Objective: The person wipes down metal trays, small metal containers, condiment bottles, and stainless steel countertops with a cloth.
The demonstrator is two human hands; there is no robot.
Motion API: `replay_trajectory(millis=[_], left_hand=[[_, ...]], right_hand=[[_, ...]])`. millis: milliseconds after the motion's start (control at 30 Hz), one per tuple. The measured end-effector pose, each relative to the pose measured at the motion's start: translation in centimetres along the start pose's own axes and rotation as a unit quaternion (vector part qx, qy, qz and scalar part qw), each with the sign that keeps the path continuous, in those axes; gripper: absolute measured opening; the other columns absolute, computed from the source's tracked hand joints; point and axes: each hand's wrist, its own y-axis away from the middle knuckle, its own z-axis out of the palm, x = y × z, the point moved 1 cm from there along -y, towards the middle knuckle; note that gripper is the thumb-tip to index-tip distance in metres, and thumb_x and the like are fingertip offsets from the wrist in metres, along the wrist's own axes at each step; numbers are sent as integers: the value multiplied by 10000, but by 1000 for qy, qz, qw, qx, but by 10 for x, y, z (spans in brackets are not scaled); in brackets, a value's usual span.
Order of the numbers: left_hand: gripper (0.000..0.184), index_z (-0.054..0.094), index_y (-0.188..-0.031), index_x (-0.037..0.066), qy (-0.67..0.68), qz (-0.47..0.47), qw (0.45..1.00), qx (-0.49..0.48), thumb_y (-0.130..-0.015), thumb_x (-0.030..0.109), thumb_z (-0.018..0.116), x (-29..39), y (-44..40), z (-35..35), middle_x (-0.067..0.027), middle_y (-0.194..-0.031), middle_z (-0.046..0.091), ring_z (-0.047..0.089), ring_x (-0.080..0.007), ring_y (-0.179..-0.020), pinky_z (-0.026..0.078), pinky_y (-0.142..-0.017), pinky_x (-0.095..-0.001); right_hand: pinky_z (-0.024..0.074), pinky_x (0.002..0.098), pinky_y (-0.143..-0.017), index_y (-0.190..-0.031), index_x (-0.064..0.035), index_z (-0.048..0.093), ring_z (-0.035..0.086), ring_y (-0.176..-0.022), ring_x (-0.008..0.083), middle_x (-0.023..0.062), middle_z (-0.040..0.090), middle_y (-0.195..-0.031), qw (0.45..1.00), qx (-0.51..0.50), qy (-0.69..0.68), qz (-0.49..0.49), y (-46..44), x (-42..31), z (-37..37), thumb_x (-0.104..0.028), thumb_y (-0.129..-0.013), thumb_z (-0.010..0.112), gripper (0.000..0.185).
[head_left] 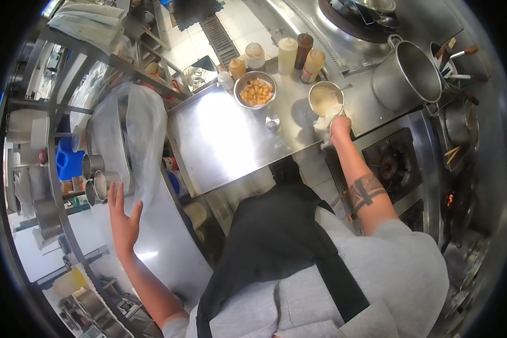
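Observation:
My right hand [341, 128] is closed at the near side of a small saucepan [311, 94], with a pale cloth [323, 125] bunched between the fingers and the pan. The handle itself is hidden. Inside the pan is a creamy beige liquid [324, 102], and a spoon handle [347, 87] sticks out over the rim. My left hand [125, 222] is raised with its fingers spread and holds nothing. Nearest to it are metal cups [103, 183] by the shelf on the left.
On the steel counter [287, 141] stand a bowl of golden cubes [256, 92], a small metal lid-like piece [272, 123] and several sauce bottles [288, 55]. A large pot [405, 70] stands to the right, above a gas burner [390, 161]. A flame [450, 198] shows at far right.

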Motion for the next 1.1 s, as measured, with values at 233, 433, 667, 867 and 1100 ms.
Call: replay_trajectory(millis=[233, 433, 667, 867, 1100], left_hand=[[699, 466, -1548, 61, 85, 30, 995, -32, -924, 181, 759, -19, 63, 76, -205, -1627, 392, 421, -392, -1474, 374, -1195, -442], [983, 270, -1615, 1, 218, 66, 973, -40, -844, 229, 834, -9, 128, 125, -232, -1639, 351, 365, -399, -1506, 335, -1235, -440], [1193, 184, -1639, 22, 199, 5, 979, 43, -718, 271, 899, -82, 191, 137, -223, -1663, 247, 373, -447, -1458, 404, -1195, -483], [1229, 249, -1629, 44, 149, -95, 984, 6, -647, 349, 921, -145, 249, 152, -227, -1640, 252, 378, -482, -1414, 403, -1176, -531], [1186, 309, -1614, 54, 48, -23, 995, 81, -632, 379, 890, -161, 258, 148, -298, -1557, 314, 349, -454, -1434, 289, -1187, -571]], right_hand=[[522, 445, -702, -965, 114, 720, 723, -816, 290, 228, 732, -860, 937, -81, 296, -167, 145, -13, 44, -158, -930, 609, 295], [526, 410, -685, -992, 91, 725, 700, -789, 234, 160, 728, -839, 866, -313, 374, -113, 266, 97, 99, -198, -976, 610, 312], [550, 445, -750, -1017, 82, 740, 728, -814, 304, 219, 750, -885, 630, -544, 550, -68, 422, 212, 175, -232, -1002, 573, 356], [560, 518, -846, -1090, 75, 696, 706, -954, 472, 296, 722, -974, 386, -608, 644, -257, 496, 266, 228, -324, -924, 673, 433], [551, 541, -811, -1185, -45, 530, 681, -981, 440, 222, 654, -1033, 338, -600, 571, -448, 535, 282, 249, -311, -921, 722, 422]])
